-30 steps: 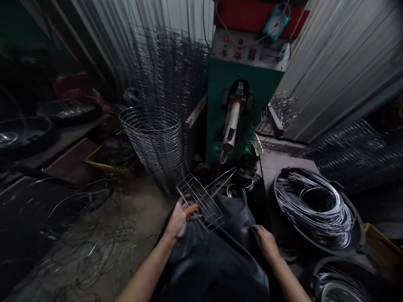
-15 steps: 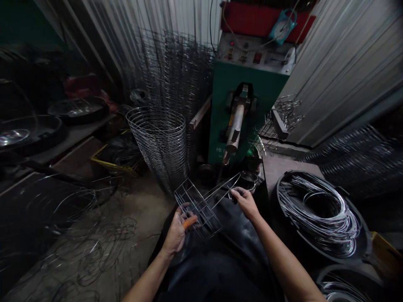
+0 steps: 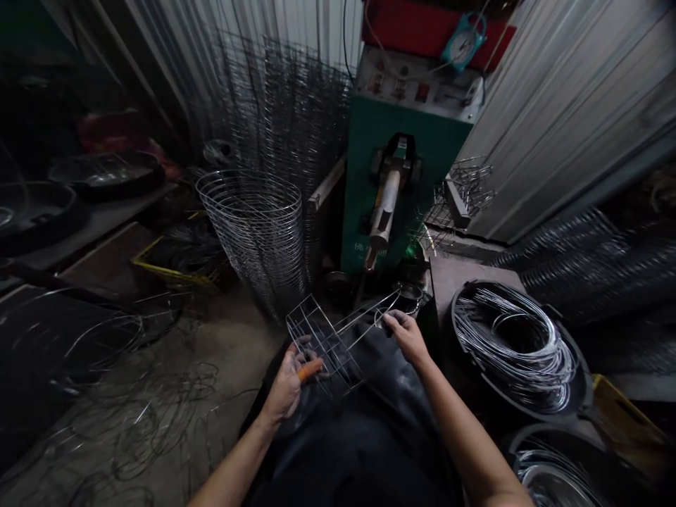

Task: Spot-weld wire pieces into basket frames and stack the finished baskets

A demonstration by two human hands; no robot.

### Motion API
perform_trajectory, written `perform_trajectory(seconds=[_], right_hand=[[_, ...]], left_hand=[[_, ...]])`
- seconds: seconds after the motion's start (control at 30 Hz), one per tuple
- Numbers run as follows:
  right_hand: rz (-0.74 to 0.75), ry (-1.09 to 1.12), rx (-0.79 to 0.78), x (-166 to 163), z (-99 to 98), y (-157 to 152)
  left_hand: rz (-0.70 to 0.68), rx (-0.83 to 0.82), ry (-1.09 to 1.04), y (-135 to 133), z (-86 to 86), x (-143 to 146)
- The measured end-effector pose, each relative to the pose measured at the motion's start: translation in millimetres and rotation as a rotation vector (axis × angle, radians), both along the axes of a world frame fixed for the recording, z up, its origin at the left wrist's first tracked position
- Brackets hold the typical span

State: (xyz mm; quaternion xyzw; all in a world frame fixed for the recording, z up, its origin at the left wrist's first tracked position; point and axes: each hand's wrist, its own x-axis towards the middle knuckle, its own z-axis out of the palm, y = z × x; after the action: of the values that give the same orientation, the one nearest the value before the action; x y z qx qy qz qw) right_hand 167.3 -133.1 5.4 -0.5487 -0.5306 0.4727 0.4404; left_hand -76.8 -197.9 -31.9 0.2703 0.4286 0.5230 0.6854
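My left hand [image 3: 289, 380] is closed around the side of a small wire rack [image 3: 324, 345] made of thin crossed metal rods. An orange cover wraps its thumb. My right hand [image 3: 406, 334] pinches the far right end of the same rack, at a wire ring [image 3: 381, 317] by its long rods. The rack hangs tilted over my dark apron [image 3: 364, 436]. Beyond it, the pointed metal arm of a green machine [image 3: 384, 218] reaches down toward the rack, apart from it. The fingertips of my right hand are partly hidden.
A tall stack of wire hoops [image 3: 258, 232] stands left of the green machine. At right, a black tub [image 3: 581, 387] holds wire rings, with a second tub [image 3: 520, 440] below. Loose wire [image 3: 142, 422] litters the floor at left, near a yellow crate [image 3: 151, 257].
The whole view has shifted, so surroundings appear slightly further left and the right side shows more. Both hands keep the same hold on the rack.
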Motion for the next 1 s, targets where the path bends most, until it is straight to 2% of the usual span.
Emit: perform_trajectory(seconds=[0.13, 0.27, 0.37, 0.4, 0.47, 0.53, 0.57, 0.6, 0.7, 0.8, 0.87, 1.0], right_hand=[[0.033, 0.129, 0.022, -11.7, -4.9, 4.9], [0.036, 0.159, 0.042, -17.5, -10.6, 6.6], [0.034, 0.165, 0.071, -20.1, -13.6, 5.5], [0.030, 0.167, 0.079, -20.9, -13.9, 4.8], [0.022, 0.172, 0.084, -22.4, -13.5, 3.3], [0.016, 0.175, 0.079, -23.7, -12.5, 2.4], [0.013, 0.175, 0.075, -24.3, -12.0, 2.2], [0.008, 0.177, 0.072, -24.8, -11.6, 2.1], [-0.010, 0.179, 0.071, -25.2, -10.4, 1.9], [-0.029, 0.158, 0.061, -23.3, -9.8, 1.3], [-0.037, 0.149, 0.060, -20.9, -9.9, 1.4], [-0.020, 0.164, 0.074, -17.2, -10.0, 5.4]], left_hand=[[0.026, -0.036, 0.004, 0.0, 6.9, -2.9], [0.012, -0.061, 0.004, 0.9, 6.7, -9.9], [-0.024, -0.093, 0.079, 1.4, 6.5, -19.5], [0.009, -0.080, 0.152, 2.1, 9.0, -23.0], [0.169, 0.019, 0.419, 5.5, 20.2, -28.2], [0.309, 0.221, 0.784, 12.8, 38.8, -27.4], [0.315, 0.344, 0.966, 18.0, 49.6, -23.6], [0.256, 0.467, 1.117, 23.9, 60.3, -17.3], [-0.040, 0.751, 1.432, 43.5, 84.0, 13.1], [-0.271, 0.884, 1.587, 59.7, 88.4, 45.4], [-0.338, 0.927, 1.630, 66.9, 84.2, 59.1], [-0.343, 0.972, 1.603, 75.7, 77.6, 66.7]])
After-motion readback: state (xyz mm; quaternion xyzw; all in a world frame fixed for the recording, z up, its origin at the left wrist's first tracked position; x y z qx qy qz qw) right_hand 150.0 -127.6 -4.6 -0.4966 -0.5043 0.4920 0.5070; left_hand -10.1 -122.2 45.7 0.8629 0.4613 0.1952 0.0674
